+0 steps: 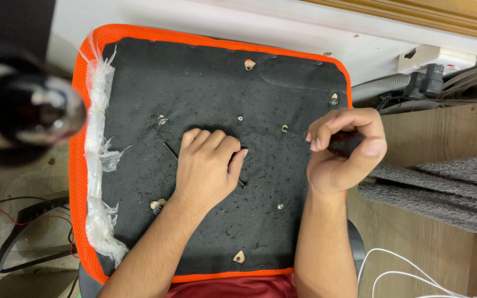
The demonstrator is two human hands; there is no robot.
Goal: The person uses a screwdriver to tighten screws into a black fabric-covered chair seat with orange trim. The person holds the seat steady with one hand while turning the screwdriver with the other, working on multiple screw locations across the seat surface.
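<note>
Head view: an upturned seat pad point(139, 72), black underside with an orange rim, fills the frame. Left hand point(208, 165) rests knuckles-up at its middle, fingers curled over a thin black hex key point(170, 150) lying on the fabric. Right hand point(344, 152) hovers at the pad's right edge, closed round a dark tool point(344, 143). Judged step: working the underside fasteners. Several screw holes point(239, 118) show bare; next move calls for seating the key squarely.
</note>
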